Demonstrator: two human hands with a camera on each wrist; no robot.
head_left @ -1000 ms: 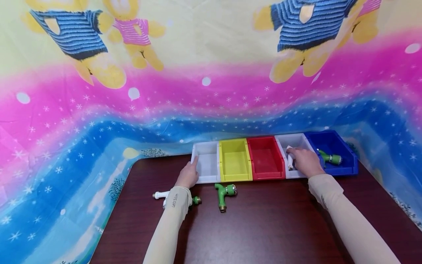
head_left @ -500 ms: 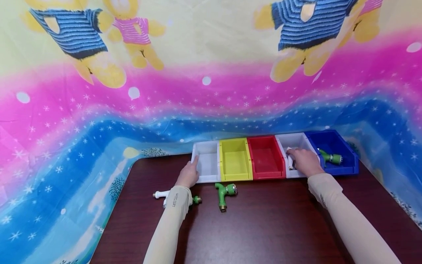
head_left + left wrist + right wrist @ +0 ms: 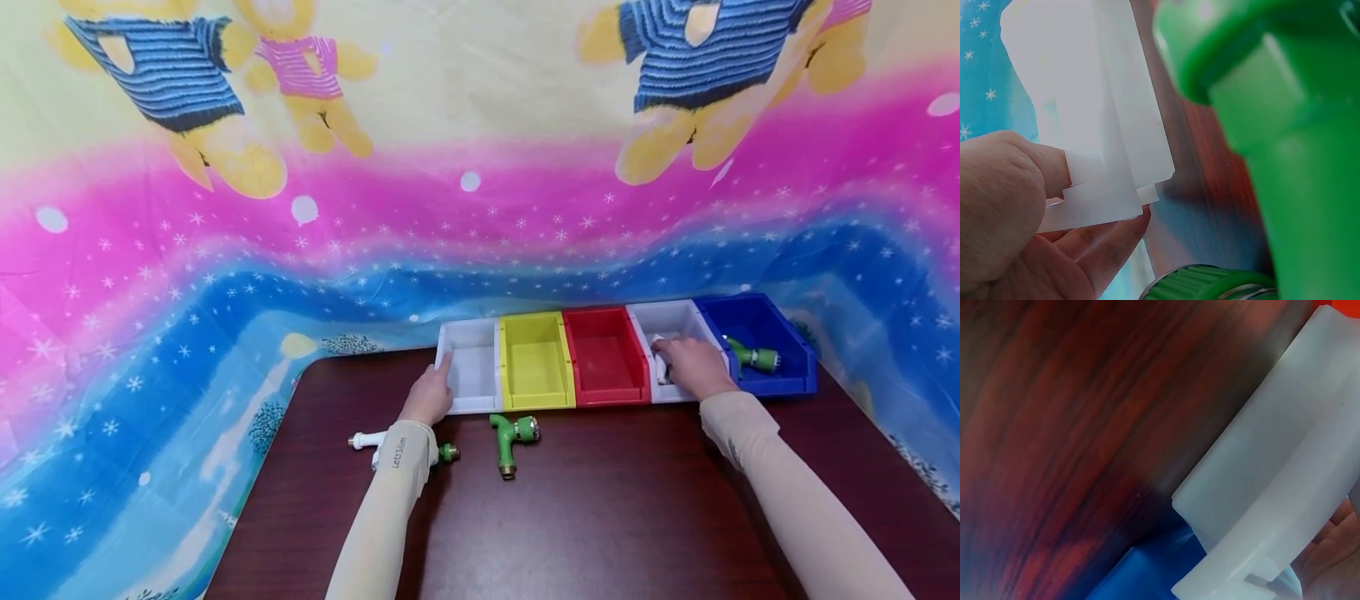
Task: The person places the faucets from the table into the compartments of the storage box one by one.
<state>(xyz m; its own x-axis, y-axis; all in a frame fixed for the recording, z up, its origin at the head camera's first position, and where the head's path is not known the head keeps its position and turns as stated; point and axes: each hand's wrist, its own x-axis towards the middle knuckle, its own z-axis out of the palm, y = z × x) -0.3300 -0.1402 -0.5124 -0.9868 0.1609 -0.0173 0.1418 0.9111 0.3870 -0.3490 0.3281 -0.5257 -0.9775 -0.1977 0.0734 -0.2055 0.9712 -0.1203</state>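
Observation:
The left hand [image 3: 428,398] grips the side wall of the leftmost white bin [image 3: 474,373]. In the left wrist view, the hand [image 3: 1007,219] has its thumb over the wall of this bin [image 3: 1094,112] and its other fingers outside. Inside the white bin [image 3: 663,312] between the red and blue ones, the right hand [image 3: 696,367] holds a white tap [image 3: 661,369], mostly hidden by the fingers. Only part of the right hand [image 3: 1334,553] shows in the right wrist view, behind the white bin's front wall [image 3: 1254,469].
Yellow [image 3: 534,367] and red bins [image 3: 606,362] stand in the row. The blue bin [image 3: 787,385] holds a green tap [image 3: 762,359]. On the table [image 3: 570,517] lie a green tap [image 3: 507,442], a white tap [image 3: 367,440] and a green piece [image 3: 449,452] partly behind the left sleeve.
The right hand's white tap has gone lower into its bin and tilted, with less of it showing. The left hand has stayed at the leftmost bin.

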